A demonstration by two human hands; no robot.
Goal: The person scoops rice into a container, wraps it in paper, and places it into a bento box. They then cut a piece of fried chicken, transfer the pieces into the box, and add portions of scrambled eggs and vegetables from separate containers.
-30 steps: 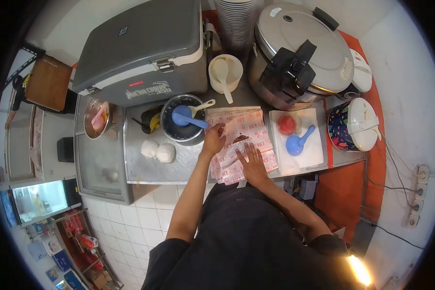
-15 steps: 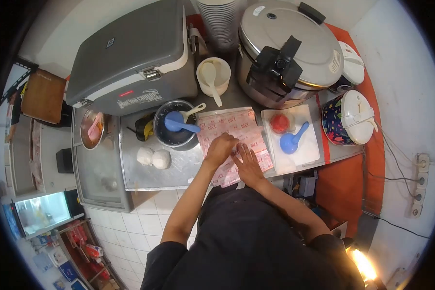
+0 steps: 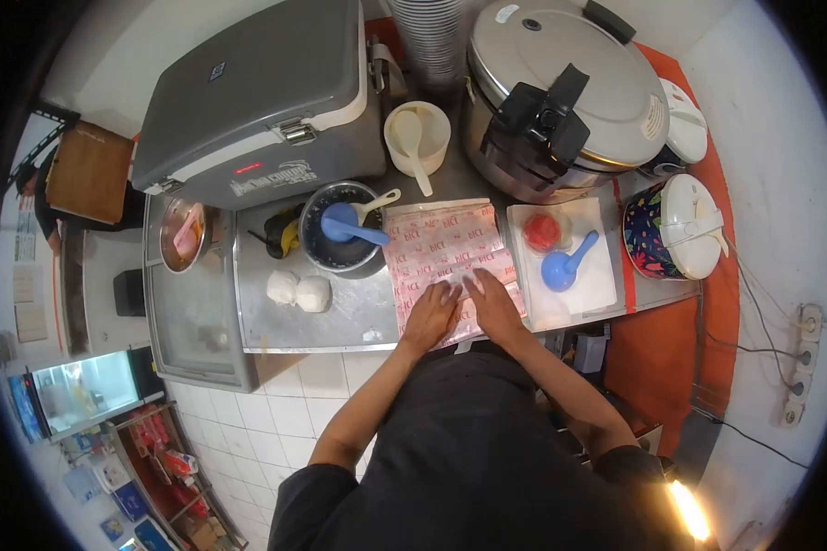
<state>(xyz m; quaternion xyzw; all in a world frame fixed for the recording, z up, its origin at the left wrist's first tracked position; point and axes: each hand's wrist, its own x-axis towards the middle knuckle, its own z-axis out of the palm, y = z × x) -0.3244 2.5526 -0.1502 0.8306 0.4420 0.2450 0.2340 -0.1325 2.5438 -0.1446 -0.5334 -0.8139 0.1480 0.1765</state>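
Pink-and-white wrapping paper [image 3: 441, 241] printed with red "RICE" lettering lies in a stack before me on the metal counter. My left hand [image 3: 435, 315] is at its near part, fingers bent and closed at the paper. Beside it, my right hand [image 3: 493, 310] has its fingers together at a fold of the same paper. A pale strip shows between the fingertips; what lies under the fold is hidden. To the right, a blue scoop [image 3: 560, 270] and a red-topped container [image 3: 543, 232] rest on white paper [image 3: 579, 308].
Left of the paper are two white bundles [image 3: 313, 294] and a dark pot [image 3: 314, 248] holding a blue scoop. Behind stand a white tub [image 3: 439, 151] with a rice paddle, a grey cooler box [image 3: 248, 83] and a large rice cooker [image 3: 588, 83]. A patterned container [image 3: 645, 231] sits at right.
Both hands have drawn nearer to my body, down the paper, and the left hand has turned flatter. More of the printed sheet shows beyond them. The view has shifted slightly.
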